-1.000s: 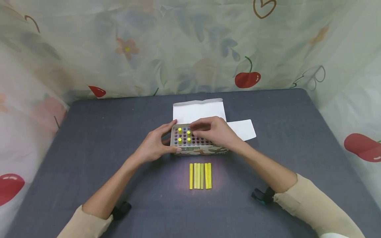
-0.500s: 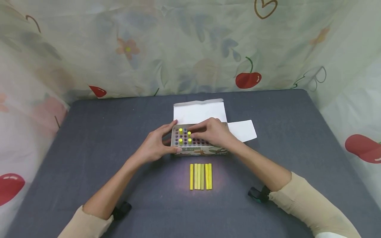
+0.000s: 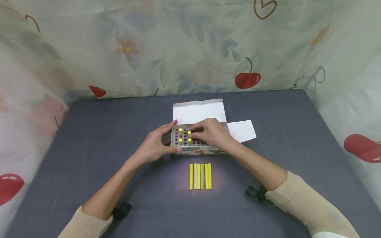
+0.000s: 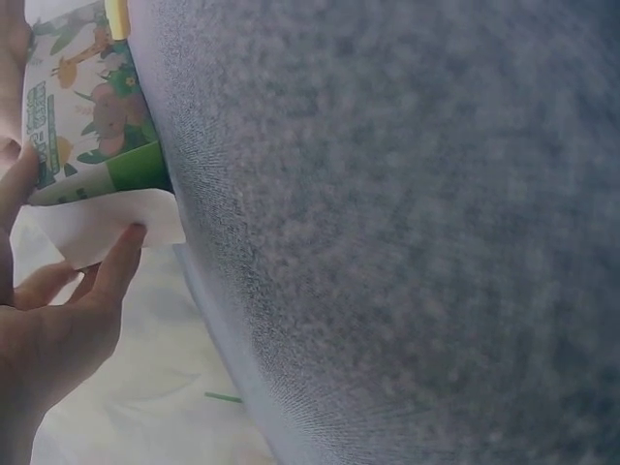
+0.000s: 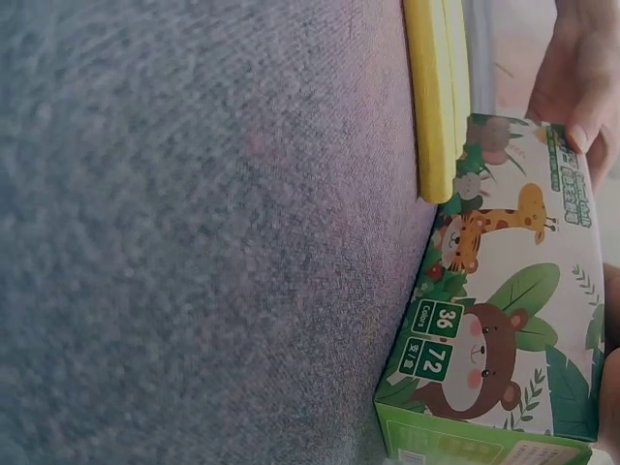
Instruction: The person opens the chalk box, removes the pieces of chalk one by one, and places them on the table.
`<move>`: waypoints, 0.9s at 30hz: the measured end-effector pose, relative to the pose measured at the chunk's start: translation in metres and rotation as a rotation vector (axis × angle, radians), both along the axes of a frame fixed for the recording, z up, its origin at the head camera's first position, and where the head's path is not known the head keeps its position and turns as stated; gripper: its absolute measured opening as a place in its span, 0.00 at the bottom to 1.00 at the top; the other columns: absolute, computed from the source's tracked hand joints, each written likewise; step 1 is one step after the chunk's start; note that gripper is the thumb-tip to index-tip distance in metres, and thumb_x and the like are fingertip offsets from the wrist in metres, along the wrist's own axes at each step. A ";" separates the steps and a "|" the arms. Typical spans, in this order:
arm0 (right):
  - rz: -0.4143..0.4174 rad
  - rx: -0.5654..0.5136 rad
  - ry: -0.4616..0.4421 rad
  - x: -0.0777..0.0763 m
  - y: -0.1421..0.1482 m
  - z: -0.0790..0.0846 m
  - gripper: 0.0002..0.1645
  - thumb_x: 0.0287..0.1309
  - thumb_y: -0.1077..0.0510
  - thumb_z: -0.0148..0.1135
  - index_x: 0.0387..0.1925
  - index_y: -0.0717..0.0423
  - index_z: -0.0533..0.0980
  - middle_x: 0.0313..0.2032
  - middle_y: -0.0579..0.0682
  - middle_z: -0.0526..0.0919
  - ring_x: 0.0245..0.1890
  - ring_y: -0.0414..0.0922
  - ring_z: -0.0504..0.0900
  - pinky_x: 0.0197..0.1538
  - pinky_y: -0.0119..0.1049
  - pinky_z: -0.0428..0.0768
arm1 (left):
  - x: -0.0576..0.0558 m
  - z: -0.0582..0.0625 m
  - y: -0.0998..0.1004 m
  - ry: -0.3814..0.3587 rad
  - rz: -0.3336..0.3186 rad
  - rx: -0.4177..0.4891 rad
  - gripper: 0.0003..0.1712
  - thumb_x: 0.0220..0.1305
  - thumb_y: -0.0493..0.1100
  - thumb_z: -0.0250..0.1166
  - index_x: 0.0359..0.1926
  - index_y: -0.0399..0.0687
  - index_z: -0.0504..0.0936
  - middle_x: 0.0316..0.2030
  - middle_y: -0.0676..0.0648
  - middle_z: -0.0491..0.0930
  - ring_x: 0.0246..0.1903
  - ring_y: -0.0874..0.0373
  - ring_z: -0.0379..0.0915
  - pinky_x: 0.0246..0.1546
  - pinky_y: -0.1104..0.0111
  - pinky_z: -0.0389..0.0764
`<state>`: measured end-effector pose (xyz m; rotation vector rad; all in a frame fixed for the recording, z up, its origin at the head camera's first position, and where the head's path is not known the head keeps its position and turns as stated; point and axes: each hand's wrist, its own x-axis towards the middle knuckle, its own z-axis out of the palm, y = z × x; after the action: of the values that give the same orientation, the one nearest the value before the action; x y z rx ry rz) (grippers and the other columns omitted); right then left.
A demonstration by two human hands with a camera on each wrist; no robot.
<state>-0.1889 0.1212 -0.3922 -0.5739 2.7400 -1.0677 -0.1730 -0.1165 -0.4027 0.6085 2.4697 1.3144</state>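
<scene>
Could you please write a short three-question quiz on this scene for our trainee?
1. True or false: in the head view, the left hand holds the left end of the box.
2. How many loose sticks lie side by side on the table in front of the box?
3. Where are the right hand's fingertips?
A. At an upright stick in the box
B. On the loose sticks
C. Off the table's edge

Key: 1. True. 2. Six. 3. A.
</scene>
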 end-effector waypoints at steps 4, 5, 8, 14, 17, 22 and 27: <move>-0.002 -0.027 0.024 0.002 0.000 -0.002 0.08 0.61 0.52 0.70 0.41 0.47 0.87 0.35 0.41 0.88 0.34 0.37 0.82 0.38 0.35 0.80 | 0.000 -0.002 0.000 -0.002 0.004 0.000 0.57 0.53 0.40 0.78 0.78 0.54 0.54 0.73 0.39 0.56 0.71 0.45 0.57 0.58 0.61 0.80; -0.004 -0.037 0.029 0.002 0.000 -0.003 0.07 0.62 0.52 0.69 0.40 0.47 0.86 0.34 0.41 0.88 0.34 0.37 0.83 0.38 0.35 0.80 | 0.000 -0.003 0.000 -0.002 0.005 -0.002 0.57 0.53 0.40 0.78 0.78 0.53 0.54 0.74 0.39 0.56 0.71 0.45 0.57 0.58 0.61 0.80; -0.014 -0.077 0.034 0.004 0.000 -0.004 0.05 0.65 0.52 0.66 0.39 0.47 0.83 0.33 0.42 0.88 0.33 0.36 0.84 0.36 0.35 0.82 | 0.000 -0.004 0.000 -0.001 0.005 0.005 0.57 0.52 0.39 0.79 0.78 0.53 0.54 0.73 0.40 0.57 0.71 0.46 0.57 0.58 0.61 0.80; -0.023 -0.188 -0.021 0.004 0.000 -0.004 0.05 0.68 0.55 0.62 0.42 0.51 0.77 0.37 0.49 0.89 0.34 0.39 0.88 0.37 0.32 0.87 | -0.001 -0.003 0.000 0.000 0.001 0.020 0.57 0.53 0.40 0.79 0.78 0.52 0.55 0.72 0.39 0.58 0.70 0.45 0.58 0.59 0.60 0.79; -0.029 -0.254 -0.040 0.005 0.001 -0.004 0.06 0.69 0.57 0.60 0.44 0.53 0.76 0.38 0.52 0.88 0.35 0.42 0.88 0.37 0.31 0.88 | -0.002 -0.003 0.000 0.002 0.000 0.022 0.57 0.53 0.39 0.78 0.78 0.52 0.55 0.72 0.39 0.59 0.70 0.44 0.58 0.59 0.59 0.79; -0.050 -0.391 -0.052 0.005 0.004 -0.002 0.07 0.69 0.57 0.60 0.45 0.55 0.77 0.35 0.52 0.88 0.34 0.45 0.88 0.36 0.33 0.89 | -0.001 -0.002 0.000 -0.004 -0.004 0.035 0.57 0.53 0.39 0.78 0.78 0.51 0.54 0.72 0.39 0.59 0.69 0.43 0.61 0.59 0.59 0.80; -0.085 -0.504 -0.077 0.004 0.007 -0.001 0.11 0.68 0.56 0.62 0.47 0.59 0.78 0.36 0.54 0.88 0.34 0.48 0.89 0.36 0.37 0.89 | -0.001 -0.001 0.000 -0.013 -0.007 0.052 0.57 0.54 0.39 0.78 0.78 0.51 0.54 0.72 0.39 0.58 0.69 0.43 0.61 0.59 0.60 0.79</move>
<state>-0.1847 0.1280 -0.3929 -0.4616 2.4423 -1.7785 -0.1738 -0.1163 -0.4038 0.6176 2.4273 1.3796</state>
